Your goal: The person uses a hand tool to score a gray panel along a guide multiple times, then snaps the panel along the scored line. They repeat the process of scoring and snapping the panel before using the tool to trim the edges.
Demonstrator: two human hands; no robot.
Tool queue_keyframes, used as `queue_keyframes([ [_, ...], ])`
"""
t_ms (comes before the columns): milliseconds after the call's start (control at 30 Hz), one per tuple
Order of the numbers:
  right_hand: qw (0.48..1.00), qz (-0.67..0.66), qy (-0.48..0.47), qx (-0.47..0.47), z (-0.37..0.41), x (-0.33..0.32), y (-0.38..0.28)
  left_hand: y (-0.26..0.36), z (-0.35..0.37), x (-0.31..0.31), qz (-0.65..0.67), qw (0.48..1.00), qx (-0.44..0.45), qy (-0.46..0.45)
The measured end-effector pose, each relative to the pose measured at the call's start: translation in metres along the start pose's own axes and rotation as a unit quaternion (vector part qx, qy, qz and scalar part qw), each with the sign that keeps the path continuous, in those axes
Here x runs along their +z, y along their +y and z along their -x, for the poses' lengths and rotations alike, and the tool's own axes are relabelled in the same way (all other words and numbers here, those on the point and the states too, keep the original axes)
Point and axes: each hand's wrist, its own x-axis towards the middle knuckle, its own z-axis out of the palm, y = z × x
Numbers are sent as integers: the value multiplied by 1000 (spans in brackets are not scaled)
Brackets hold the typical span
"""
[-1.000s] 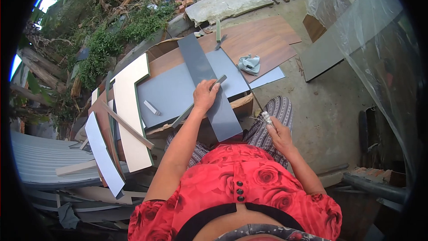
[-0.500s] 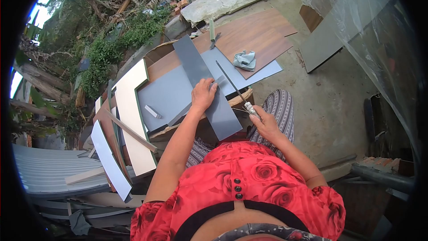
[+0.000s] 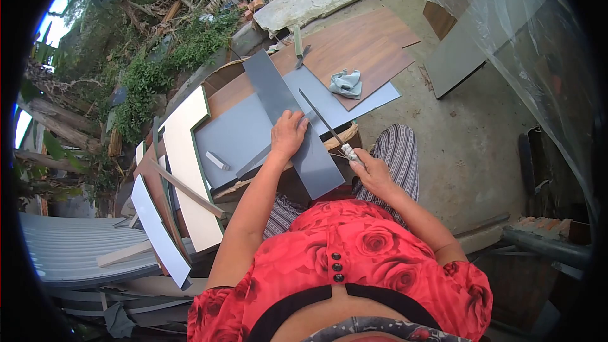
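Observation:
My left hand [image 3: 289, 134] presses on a long narrow dark grey board [image 3: 315, 168], its fingers curled over the surface near the middle. That board lies slantwise across a wider grey panel [image 3: 237, 128], with its near end close to my body. In my right hand [image 3: 372, 172] is the wrapped whitish handle of a long thin dark file [image 3: 318, 111]. The file points up and away from me, its blade beside the board's right edge, just right of my left fingers.
A crumpled pale cloth [image 3: 346, 83] rests on a brown wood-grain panel [image 3: 373, 44]. Nearer left are a small pale block [image 3: 217, 160] and a cream cut board [image 3: 187, 177]. A hammer [image 3: 299, 47] lies at the far side. Clear plastic sheeting [image 3: 525, 44] hangs at the right.
The file and my right hand have shifted slightly left, bringing the blade closer to the board's edge. My left hand stays on the grey board.

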Motion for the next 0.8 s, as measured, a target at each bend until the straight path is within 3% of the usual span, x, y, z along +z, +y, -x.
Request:
queue_keyframes([
  [167, 1000, 11, 0, -2, 0, 3, 4, -2, 3, 4, -5, 999, 29, 39],
  [500, 1000, 18, -14, 7, -3, 7, 4, -2, -5, 2, -6, 999, 21, 33],
  [800, 999, 47, -15, 15, -14, 12, 5, -6, -8, 4, -153, 983, 86, 55],
])
